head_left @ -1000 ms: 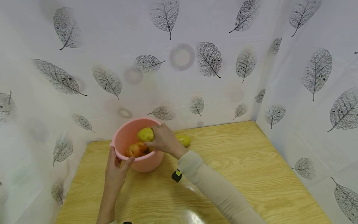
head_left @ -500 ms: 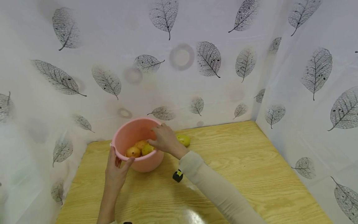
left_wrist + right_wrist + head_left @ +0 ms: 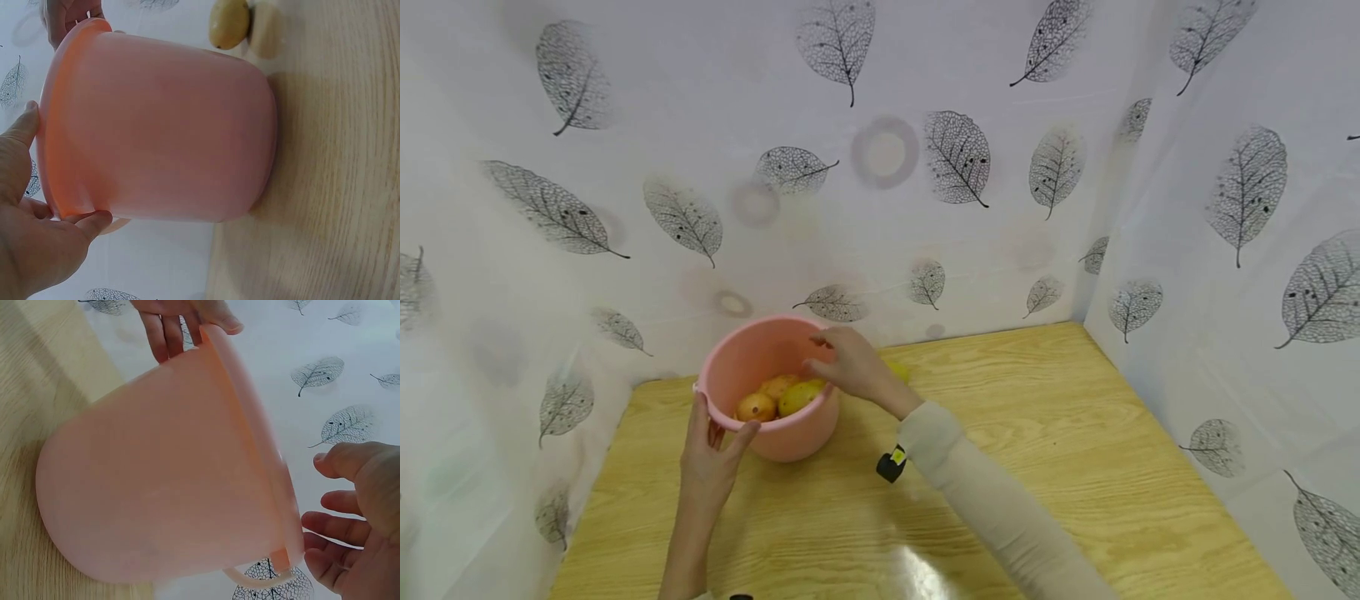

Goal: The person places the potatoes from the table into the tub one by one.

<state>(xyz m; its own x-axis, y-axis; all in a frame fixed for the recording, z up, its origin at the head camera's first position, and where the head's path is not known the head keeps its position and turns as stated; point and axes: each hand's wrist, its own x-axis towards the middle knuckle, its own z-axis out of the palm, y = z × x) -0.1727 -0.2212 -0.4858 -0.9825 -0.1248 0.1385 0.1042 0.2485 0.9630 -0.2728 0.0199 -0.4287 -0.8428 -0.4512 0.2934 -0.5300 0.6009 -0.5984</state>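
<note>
A pink bucket [image 3: 790, 439] stands upright on the table, near the back wall. My left hand [image 3: 709, 467] grips its rim at the near left, thumb over the edge and fingers against the outer wall. Inside lie an orange round fruit [image 3: 756, 407], a yellow-green oval fruit [image 3: 797, 398] and another orange one [image 3: 778, 384] behind them. My right hand [image 3: 859, 367] hovers over the right rim, holding nothing, its fingers loosely bent. In the right wrist view those fingers are spread beside the rim. Behind that hand, a yellow oval fruit [image 3: 898, 372] rests on the table, partly hidden.
The wood-grain table [image 3: 1037, 450] reaches to a pale, leaf-printed curtain [image 3: 887, 225] at the back and sides. A bucket handle [image 3: 259, 581] hangs at the rim. Below my right wrist shows a small black device [image 3: 891, 465].
My right hand has lowered the yellow-green fruit into the bucket, let go of it and drawn back up to the right. The left hand and bucket stay in place.
</note>
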